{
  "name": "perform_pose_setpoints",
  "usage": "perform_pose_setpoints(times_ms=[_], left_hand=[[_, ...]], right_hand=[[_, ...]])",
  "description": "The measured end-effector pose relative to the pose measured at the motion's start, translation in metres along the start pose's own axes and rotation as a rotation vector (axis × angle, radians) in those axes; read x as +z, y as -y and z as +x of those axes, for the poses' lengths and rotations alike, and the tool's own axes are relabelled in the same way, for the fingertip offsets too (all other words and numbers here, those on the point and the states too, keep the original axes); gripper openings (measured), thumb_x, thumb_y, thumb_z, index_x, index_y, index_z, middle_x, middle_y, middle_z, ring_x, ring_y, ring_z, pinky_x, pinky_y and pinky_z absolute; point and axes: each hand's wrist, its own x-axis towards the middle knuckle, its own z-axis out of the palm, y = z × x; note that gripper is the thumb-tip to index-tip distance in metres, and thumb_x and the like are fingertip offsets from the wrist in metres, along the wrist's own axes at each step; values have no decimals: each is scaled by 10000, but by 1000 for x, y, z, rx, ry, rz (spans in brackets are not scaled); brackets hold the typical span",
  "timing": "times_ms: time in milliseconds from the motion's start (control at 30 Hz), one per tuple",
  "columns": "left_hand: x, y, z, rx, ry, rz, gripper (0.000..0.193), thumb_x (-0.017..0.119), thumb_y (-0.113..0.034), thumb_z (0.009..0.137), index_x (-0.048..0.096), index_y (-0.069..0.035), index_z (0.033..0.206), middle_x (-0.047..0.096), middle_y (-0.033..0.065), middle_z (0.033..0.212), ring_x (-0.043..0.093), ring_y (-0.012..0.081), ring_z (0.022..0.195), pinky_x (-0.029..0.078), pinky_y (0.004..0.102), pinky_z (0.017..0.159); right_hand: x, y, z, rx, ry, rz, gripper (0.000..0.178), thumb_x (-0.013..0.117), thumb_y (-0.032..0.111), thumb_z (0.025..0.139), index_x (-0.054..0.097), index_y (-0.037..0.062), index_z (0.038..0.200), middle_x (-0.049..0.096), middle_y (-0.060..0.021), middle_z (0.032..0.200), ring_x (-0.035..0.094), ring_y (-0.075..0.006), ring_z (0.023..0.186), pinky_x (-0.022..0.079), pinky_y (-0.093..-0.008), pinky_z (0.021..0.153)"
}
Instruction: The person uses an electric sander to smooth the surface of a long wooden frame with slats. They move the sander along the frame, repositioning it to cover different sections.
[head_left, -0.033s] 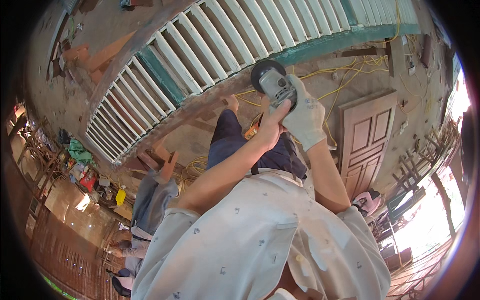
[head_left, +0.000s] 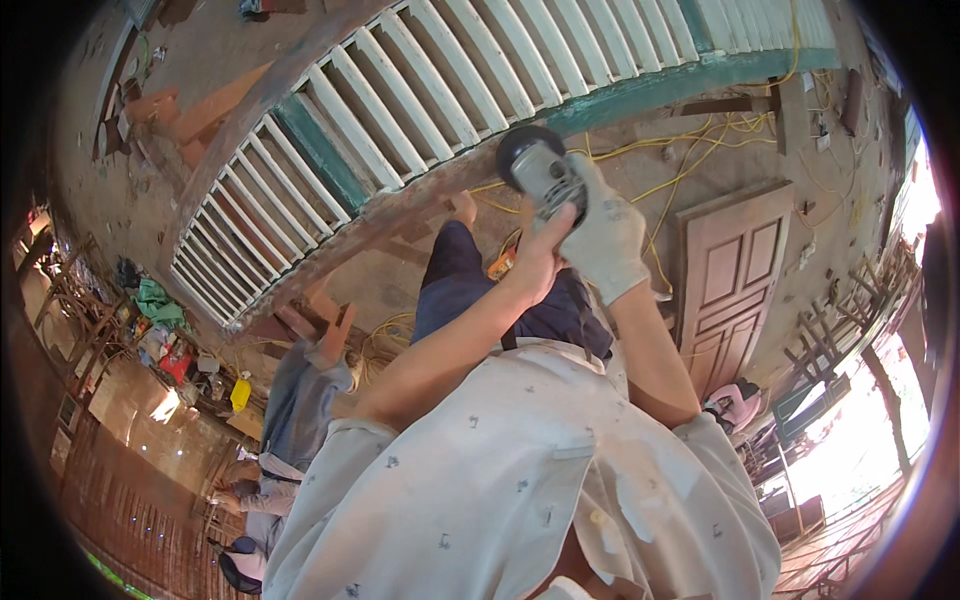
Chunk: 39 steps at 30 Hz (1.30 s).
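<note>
One gloved right hand [head_left: 607, 238] and one bare left hand [head_left: 540, 260] were clasped round a grey angle grinder [head_left: 552, 172], the right one nearer its head! Forward and left of the grip it pointed, black disc [head_left: 516, 156] up by a slatted panel [head_left: 322, 152]; whether they touched, I couldn't tell. That panel ran long and crosswise beyond, white slats, green-and-brown frame; right of the grip, yellow cables [head_left: 678, 182], then a panelled door [head_left: 738, 262]!
</note>
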Motion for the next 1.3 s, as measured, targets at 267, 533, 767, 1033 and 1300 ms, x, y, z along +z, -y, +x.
perform_pose_setpoints(times_ms=[267,533,767,1033,1300], left_hand=[[-31,5,-14,164,24,-51,549,574,-446,1120,506,-82,1526,640,51,1453,619,188,1343,493,392,1154],[37,14,30,153,26,-26,488,643,-409,1096,563,-107,1471,667,22,1369,666,134,1236,575,340,1012],[88,15,84,-154,70,307,577,708,-542,1017,619,-108,1387,718,1,1212,707,139,1030,585,340,871],[17,21,27,151,-19,46,524,639,-413,1087,536,-88,1486,663,40,1380,671,156,1223,563,386,1039],[25,20,32,168,-14,33,529,613,-412,1100,543,-62,1490,652,41,1409,637,167,1278,508,359,1093]], right_hand=[[19,16,5,-158,106,-85,763,717,424,853,492,203,1548,717,-149,1139,756,-353,975,593,-483,834],[-20,-31,27,-86,-33,-34,797,760,408,814,514,215,1547,759,-178,1163,761,-370,1039,585,-483,884],[-67,-78,43,113,-200,46,799,875,361,790,551,199,1501,787,-168,1150,752,-433,1047,584,-496,890],[-7,-37,22,-169,-53,81,735,747,345,836,525,171,1516,749,-192,1146,764,-360,1014,599,-482,849],[-17,-34,25,-87,-4,-27,738,720,349,856,489,184,1538,743,-155,1110,759,-362,987,591,-487,845]])
